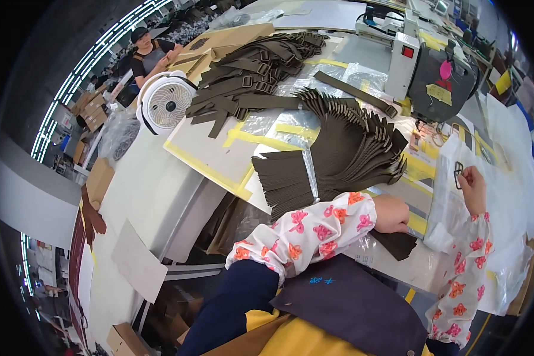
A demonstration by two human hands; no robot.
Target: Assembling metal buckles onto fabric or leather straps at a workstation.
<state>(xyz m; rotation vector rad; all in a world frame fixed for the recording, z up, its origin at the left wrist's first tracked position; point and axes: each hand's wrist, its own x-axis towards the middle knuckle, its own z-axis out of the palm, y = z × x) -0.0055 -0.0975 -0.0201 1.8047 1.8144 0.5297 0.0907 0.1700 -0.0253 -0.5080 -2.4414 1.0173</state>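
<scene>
- The left hand (pixel 391 213) is curled into a loose fist, gripping one end of a flat dark olive webbing strap piece (pixel 399 243) that lies on the pale work surface (pixel 160 184) just below the hand.
- The right hand (pixel 473 187) is raised a little over the surface, its fingertips pinched on a small dark metal rectangular buckle (pixel 458 174), which stands upright between them.
- Both forearms wear white sleeves printed with pink and orange bows.
- Just beyond the left hand lies a fanned stack of dark olive webbing straps bound by a pale band (pixel 332 160); the strap ends spread toward the right and carry small metal fittings.
- Farther back on the surface is a loose heap of olive straps with buckles (pixel 249 74), resting partly on brown cardboard.
- A grey and white industrial sewing machine (pixel 433 71) stands at the far right of the surface, well apart from the left hand.
- Clear plastic bags (pixel 504 196) lie beneath and beside the right hand.
- A small white desk fan (pixel 165 102) sits at the left edge of the surface.
- Another person in a dark apron (pixel 149 54) is at a far bench, well apart.
</scene>
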